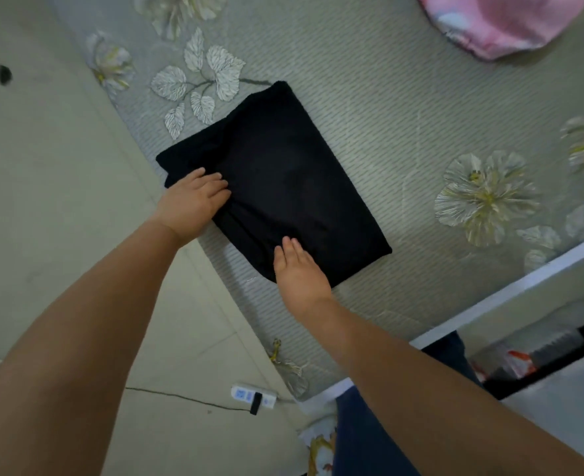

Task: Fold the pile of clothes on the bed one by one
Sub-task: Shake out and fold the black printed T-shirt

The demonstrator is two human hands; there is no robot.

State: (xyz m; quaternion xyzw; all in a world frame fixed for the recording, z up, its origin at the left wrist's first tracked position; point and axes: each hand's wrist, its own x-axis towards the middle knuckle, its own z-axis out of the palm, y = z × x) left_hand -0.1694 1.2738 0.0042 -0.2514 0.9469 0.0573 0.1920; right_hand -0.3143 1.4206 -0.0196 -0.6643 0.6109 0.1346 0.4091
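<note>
On the bed, near its floor-side edge, lies a black garment, folded to a rough rectangle, flat on the grey-green flowered bedcover. Both hands are on it.

Left hand: palm down at the garment's near-left corner. Fingers extended, close together, lying on the cloth; the thumb is not clearly visible. Nothing gripped or pinched as far as can be seen. A fold ridge in the fabric runs just past the fingertips.

Right hand: palm down at the near edge of the garment. Fingers straight and together, flat on the cloth, tips pointing up the garment. Heel of the hand overlaps the cloth's edge onto the bedcover. No grip.

Hard to read: the black fabric shows almost no detail, so type of garment and number of layers cannot be told. Whether the left fingers tuck under a fold cannot be told.

Cut off or unclear: a pink item at the bed's far corner, cropped by the top of the frame, identity uncertain. A white power strip with a dark plug lies on the tiled floor beside the bed. A white shelf or frame at right, contents blurred. Small dark spot on the floor upper left, blurred, unidentified.
</note>
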